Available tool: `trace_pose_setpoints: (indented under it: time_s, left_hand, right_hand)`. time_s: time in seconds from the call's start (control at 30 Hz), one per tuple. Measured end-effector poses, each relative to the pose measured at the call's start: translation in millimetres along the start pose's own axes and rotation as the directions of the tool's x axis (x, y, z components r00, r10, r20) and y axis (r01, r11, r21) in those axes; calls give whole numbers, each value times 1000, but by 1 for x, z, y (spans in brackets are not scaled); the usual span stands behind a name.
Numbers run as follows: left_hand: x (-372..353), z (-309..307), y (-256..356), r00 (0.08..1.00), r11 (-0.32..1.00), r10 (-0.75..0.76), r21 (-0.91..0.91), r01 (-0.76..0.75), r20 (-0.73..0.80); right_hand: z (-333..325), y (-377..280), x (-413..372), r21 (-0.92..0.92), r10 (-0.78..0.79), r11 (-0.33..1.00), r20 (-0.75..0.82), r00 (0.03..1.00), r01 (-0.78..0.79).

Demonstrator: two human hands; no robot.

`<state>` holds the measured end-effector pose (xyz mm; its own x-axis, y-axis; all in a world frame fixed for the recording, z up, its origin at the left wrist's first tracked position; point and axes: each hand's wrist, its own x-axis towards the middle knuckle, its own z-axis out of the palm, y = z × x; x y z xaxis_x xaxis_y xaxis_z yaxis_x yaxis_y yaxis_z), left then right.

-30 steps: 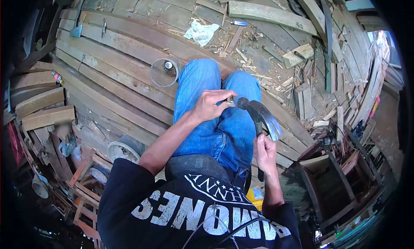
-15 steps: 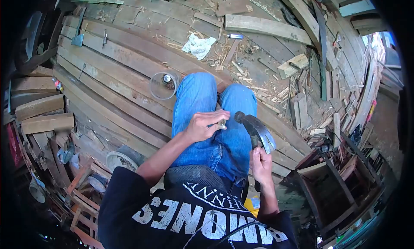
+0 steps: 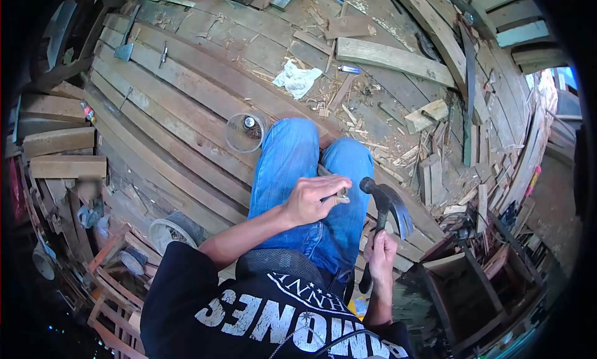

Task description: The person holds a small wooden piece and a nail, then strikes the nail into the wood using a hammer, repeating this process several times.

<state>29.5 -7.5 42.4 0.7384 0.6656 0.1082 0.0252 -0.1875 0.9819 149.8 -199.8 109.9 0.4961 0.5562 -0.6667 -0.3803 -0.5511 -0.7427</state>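
Observation:
My right hand [image 3: 380,250] is wrapped round the handle of a claw hammer [image 3: 387,202], its head up and its claw turned to the right. Left of the hammer head, my left hand [image 3: 316,198] is closed above my thighs. Between its thumb and fingers is a small, yellowish, rounded end [image 3: 342,193] of something, seen almost end-on; its kind and the rest of it are hidden. The hammer face and the left fingertips are close but apart. Beyond my left knee stands a clear round container [image 3: 231,134] with small dark bits in it.
Long planks [image 3: 168,119] lie side by side under and left of me. A hatchet [image 3: 123,51], a white rag [image 3: 297,80], a lighter [image 3: 349,69] and wood scraps [image 3: 407,144] lie around. A bucket [image 3: 163,234] stands at my left, a wooden frame [image 3: 463,297] at my right.
Both hands have shifted right in the view, and the hammer with the right hand; the hammer head now stands more upright. The view itself has moved slightly. Both grips look unchanged.

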Motion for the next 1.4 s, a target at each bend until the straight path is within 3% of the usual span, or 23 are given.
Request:
trace_pose_setpoints:
  time_s: [0.23, 0.3, 0.4, 0.5, 0.63, 0.9, 0.97, 1.0, 1.1, 1.4]
  left_hand:
    - [5, -15, 23, 1000, 1000, -8, -5, 8, -21]
    - [9, -23, 36, 993, 993, 121, -1, -121, -12]
    - [14, -34, 42, 990, 991, 134, -5, -134, -39]
    - [16, -32, 19, 991, 990, 123, -57, -126, -50]
    - [10, -21, -20, 999, 999, 48, -10, -48, -20]
    - [-1, -6, -55, 1000, 1000, -6, 17, 6, 16]
    - [1, -4, -54, 994, 995, -102, 18, 102, 32]
    - [0, -3, -56, 996, 996, -81, 40, 79, 43]
    - [-1, 1, -59, 991, 991, -134, 8, 134, 16]
    - [-6, -2, -64, 989, 984, -144, 99, 145, -16]
  right_hand:
    - [-1, 0, -6, 60, 67, 996, 16, 998, -67]
    - [-3, 2, -7, 42, 56, 998, 8, 998, -56]
    - [-2, 2, -6, 72, 73, 995, 0, 997, -73]
    - [1, 4, -6, 54, 38, 998, -23, 999, -37]
    - [4, 3, -5, 116, 88, 989, 6, 996, -88]
    - [8, 6, -6, 65, 62, 996, 38, 997, -64]
    - [10, 10, -6, -54, -5, 999, 63, 998, 8]
    - [10, 12, -5, -80, -15, 997, 77, 997, 21]
    - [12, 18, -2, -175, 22, 984, 13, 1000, -19]
    - [32, 14, 14, -286, -87, 954, 39, 995, 95]
